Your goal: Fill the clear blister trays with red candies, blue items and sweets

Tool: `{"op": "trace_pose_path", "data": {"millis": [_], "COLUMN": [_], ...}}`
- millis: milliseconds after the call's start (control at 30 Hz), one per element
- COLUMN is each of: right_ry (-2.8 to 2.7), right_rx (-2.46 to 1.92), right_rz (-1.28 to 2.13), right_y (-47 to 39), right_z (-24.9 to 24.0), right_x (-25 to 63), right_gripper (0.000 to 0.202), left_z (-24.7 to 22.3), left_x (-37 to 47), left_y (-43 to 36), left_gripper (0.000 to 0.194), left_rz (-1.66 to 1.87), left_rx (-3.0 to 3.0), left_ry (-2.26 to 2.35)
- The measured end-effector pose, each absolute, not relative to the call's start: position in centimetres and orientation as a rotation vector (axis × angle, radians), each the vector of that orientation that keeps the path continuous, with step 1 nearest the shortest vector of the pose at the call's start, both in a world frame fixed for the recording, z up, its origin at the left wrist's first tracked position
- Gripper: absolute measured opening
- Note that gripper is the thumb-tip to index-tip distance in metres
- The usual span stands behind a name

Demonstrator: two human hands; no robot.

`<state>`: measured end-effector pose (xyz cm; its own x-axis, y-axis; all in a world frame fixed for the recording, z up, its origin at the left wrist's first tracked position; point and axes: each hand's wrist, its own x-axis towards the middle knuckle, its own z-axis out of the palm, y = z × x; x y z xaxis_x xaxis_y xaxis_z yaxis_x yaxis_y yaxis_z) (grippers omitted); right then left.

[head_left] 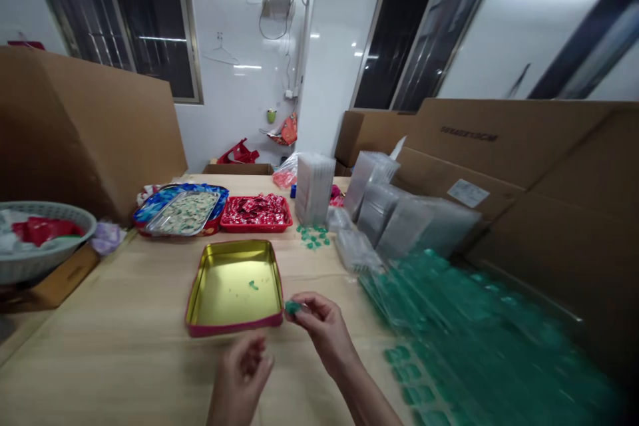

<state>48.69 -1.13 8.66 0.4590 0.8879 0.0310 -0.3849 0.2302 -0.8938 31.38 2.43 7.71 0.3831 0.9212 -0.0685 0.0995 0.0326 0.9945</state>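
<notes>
My right hand [324, 329] pinches a small green piece [292, 307] between thumb and fingertips, just off the near right corner of a shallow tin [234, 329] with a gold inside and a red rim. On the tin's floor lies a green scrap [253, 285] among tiny crumbs. Below the tin's near edge, my left hand [242, 376] is smeared by motion; its fingers look curled, and whether anything is in them does not show. Several loose green pieces [313, 237] are scattered on the table beyond my right hand.
Behind the tin stand a red basket [256, 227] of small red packets and a clear tray [186, 213] of pale pieces on blue wrappers. Clear plastic boxes [315, 188] and green moulded trays [479, 333] crowd the right. Cardboard boxes [90, 126] flank the table; a grey basket [44, 259] sits left.
</notes>
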Motion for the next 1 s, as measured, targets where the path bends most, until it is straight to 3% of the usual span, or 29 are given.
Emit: {"op": "trace_pose_path", "data": {"millis": [67,233,533,700,1000], "right_ry": [-0.746,-0.968,-0.701,-0.788,-0.779], "right_rx": [-1.023,-1.019,-0.959,-0.952,-1.083], "right_rz": [0.844,0.758,1.043,1.020,0.945], "right_y": [-2.9,-5.7,-7.3,-7.4,-7.0], "right_z": [8.9,9.5,7.6,7.3,7.1], "right_x": [46.9,45.1,44.0,43.4,43.7], "right_gripper": [0.014,0.006,0.024,0.042,0.027], "left_z": [8.8,10.7,10.5,10.3,9.5], "left_x": [32.7,32.8,31.9,32.0,31.4], "left_y": [2.2,0.5,-0.8,-1.2,-1.3], "left_gripper": [0.043,0.029,0.022,0.019,0.017], "left_rz": [0.839,0.656,0.742,0.840,0.881], "left_rx": [1.156,0.726,0.846,0.941,0.995], "left_ry": [0.805,0.569,0.595,0.669,0.715]}}
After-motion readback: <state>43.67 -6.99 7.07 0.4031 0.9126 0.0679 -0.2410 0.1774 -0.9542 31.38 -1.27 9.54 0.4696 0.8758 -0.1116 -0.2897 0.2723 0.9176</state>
